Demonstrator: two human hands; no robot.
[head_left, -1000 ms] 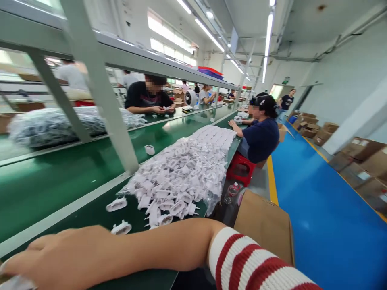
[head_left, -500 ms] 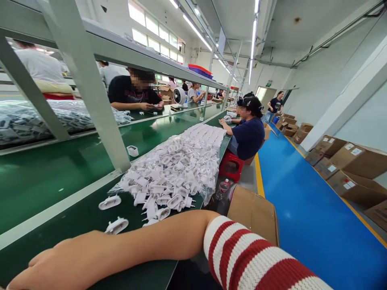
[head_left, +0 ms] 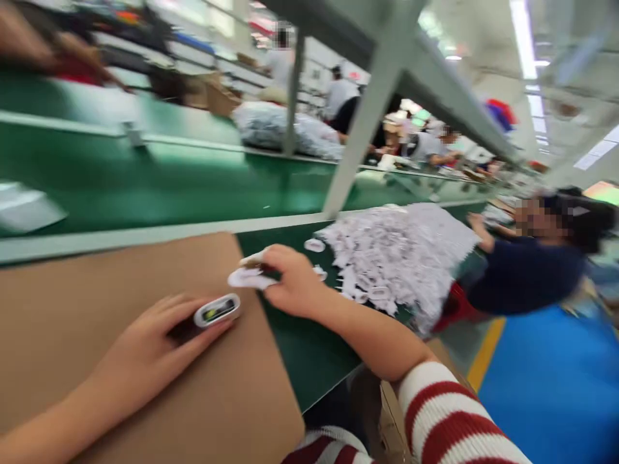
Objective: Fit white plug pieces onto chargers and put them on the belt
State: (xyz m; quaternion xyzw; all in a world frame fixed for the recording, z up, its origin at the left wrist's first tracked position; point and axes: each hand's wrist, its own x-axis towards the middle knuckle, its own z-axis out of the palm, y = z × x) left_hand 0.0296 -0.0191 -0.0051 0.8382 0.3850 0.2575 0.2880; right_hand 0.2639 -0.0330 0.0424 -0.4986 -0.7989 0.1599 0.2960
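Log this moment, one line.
left hand: holds white oval plastic housing; right hand: holds blurred white plastic part; brown flat cardboard: beneath left hand; white plastic pile: on green tabletop

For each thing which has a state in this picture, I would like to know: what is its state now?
Left hand: closed around the white case
White case: held, one end open, insides showing
Right hand: pinching the white piece
White piece: held, blurred
Cardboard: lying flat
White parts: heaped on the green table
Bag: bulging, full
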